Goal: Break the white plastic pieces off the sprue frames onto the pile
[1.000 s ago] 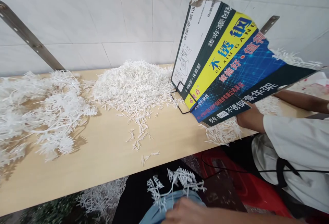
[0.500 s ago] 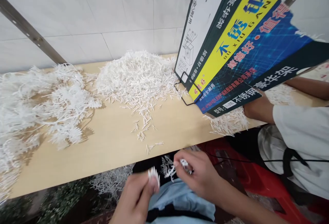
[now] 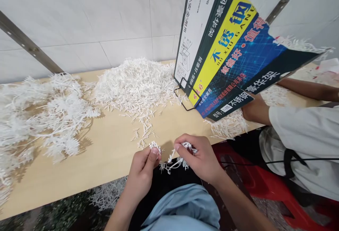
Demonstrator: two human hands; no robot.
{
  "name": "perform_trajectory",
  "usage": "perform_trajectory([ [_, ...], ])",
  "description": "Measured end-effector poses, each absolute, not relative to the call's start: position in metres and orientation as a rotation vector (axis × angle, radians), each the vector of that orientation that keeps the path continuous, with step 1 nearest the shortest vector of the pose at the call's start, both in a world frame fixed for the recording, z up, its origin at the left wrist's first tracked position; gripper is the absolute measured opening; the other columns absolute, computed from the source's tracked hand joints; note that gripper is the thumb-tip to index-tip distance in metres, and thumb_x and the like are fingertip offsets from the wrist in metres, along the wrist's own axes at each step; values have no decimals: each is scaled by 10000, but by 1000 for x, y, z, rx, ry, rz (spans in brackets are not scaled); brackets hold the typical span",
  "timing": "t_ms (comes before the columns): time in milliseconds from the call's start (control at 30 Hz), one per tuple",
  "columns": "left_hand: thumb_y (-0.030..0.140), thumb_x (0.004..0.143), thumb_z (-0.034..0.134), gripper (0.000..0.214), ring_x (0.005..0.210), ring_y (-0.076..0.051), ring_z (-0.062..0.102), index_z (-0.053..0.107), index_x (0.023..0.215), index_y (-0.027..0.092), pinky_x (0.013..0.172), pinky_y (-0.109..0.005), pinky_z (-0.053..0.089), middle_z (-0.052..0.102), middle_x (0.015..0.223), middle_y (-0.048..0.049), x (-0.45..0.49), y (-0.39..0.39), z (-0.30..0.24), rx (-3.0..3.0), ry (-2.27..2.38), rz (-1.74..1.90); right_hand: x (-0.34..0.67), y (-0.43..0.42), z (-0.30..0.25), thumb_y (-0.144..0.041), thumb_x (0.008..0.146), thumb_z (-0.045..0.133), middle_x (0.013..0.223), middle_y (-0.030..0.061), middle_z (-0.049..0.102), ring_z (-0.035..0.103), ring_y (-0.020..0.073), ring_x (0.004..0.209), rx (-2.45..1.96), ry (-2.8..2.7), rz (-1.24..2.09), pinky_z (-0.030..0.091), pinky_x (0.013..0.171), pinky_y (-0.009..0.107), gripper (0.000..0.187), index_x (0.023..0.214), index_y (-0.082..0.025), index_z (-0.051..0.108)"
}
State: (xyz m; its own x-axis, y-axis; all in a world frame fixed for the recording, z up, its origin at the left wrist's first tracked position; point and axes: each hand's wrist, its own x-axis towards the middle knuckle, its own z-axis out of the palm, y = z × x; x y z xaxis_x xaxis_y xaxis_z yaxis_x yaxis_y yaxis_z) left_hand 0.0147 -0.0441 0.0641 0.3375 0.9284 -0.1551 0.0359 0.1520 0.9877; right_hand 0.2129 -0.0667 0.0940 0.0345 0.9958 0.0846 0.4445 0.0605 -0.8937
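Between the thumb and fingers of my left hand is a small bunch of white plastic sticks. My right hand is closed on a white branched plastic sprue, which dangles from the fingers toward the left hand. Both hands are at the table's front edge, a short gap apart. Just beyond them, loose white sticks trail forward from a large heap of small sticks by the wall. To the left lies a tangled pile of white branched sprues.
A printed cardboard box piece stands tilted on the wooden table, with a black wire frame at its base. On the right are a co-worker's arm and a red stool. More white sprues are below the table.
Both my hands have risen from above my lap to the table's front edge, still holding the white plastic pieces. The camera view has shifted slightly.
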Motion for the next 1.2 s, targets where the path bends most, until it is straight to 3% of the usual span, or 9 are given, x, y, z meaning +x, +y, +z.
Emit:
perform_trajectory([
  [333, 404, 1035, 471, 379, 748, -185, 585, 614, 763, 182, 745, -308, 472, 608, 753, -38, 7, -13, 59, 1546, 1228, 873, 248, -104, 83, -314, 937, 643, 693, 3, 667, 538, 124, 601, -1558, -1491, 914, 415, 573, 227, 211, 787, -179, 705],
  [400, 254, 981, 474, 265, 882, -238, 658, 712, 1051, 162, 847, -367, 511, 703, 922, -86, 4, 16, 61, 1661, 1483, 889, 246, -106, 82, -316, 918, 666, 685, 3, 664, 544, 129, 608, -1572, -1429, 899, 420, 577, 228, 197, 781, -181, 710],
  [433, 171, 927, 477, 410, 993, -268, 672, 658, 1294, 155, 919, -407, 519, 717, 1108, -126, 2, 32, 62, 1737, 1573, 912, 243, -106, 81, -319, 910, 674, 670, -2, 650, 529, 125, 596, -1582, -1397, 886, 410, 564, 227, 197, 775, -180, 712],
  [533, 75, 831, 504, 853, 1454, -390, 447, 276, 1650, 145, 1142, -548, 408, 367, 1647, -232, 1, 68, 64, 1917, 1730, 916, 232, -104, 82, -328, 903, 672, 624, -15, 598, 466, 110, 552, -1606, -1299, 839, 362, 512, 223, 212, 760, -179, 720],
  [633, 93, 853, 542, 805, 1604, -466, 68, 327, 1626, 145, 1207, -704, 178, 86, 1750, -228, 6, 69, 66, 2075, 1852, 924, 222, -102, 84, -329, 907, 661, 607, -16, 585, 455, 106, 543, -1609, -1277, 833, 353, 498, 219, 227, 756, -175, 729],
  [733, 198, 952, 536, 486, 1567, -428, 239, 565, 1436, 183, 1205, -658, 223, 342, 1672, -208, 13, 31, 69, 2091, 1784, 1071, 215, -98, 85, -330, 909, 660, 591, -18, 576, 452, 102, 527, -1617, -1280, 852, 354, 493, 215, 233, 758, -169, 735],
  [833, 338, 1040, 483, 326, 1096, -263, 679, 617, 1305, 203, 989, -424, 516, 735, 1193, -126, 19, -19, 70, 1749, 1356, 1026, 208, -94, 82, -333, 914, 659, 578, -23, 572, 435, 96, 503, -1630, -1249, 857, 344, 476, 212, 233, 768, -168, 738],
  [1033, 445, 987, 621, 293, 652, -138, 634, 737, 971, 177, 633, -238, 516, 708, 762, -20, 32, -57, 68, 1277, 1002, 743, 194, -86, 74, -331, 944, 643, 638, -1, 673, 536, 112, 543, -1539, -1273, 920, 416, 514, 204, 229, 815, -173, 748],
  [1200, 469, 927, 696, 291, 681, -159, 644, 753, 965, 186, 658, -261, 526, 722, 783, -29, 1, -49, 72, 1285, 1265, 868, 192, -88, 71, -381, 935, 673, 651, -3, 645, 483, 110, 542, -1527, -1240, 947, 388, 523, 228, 235, 873, -173, 764],
])
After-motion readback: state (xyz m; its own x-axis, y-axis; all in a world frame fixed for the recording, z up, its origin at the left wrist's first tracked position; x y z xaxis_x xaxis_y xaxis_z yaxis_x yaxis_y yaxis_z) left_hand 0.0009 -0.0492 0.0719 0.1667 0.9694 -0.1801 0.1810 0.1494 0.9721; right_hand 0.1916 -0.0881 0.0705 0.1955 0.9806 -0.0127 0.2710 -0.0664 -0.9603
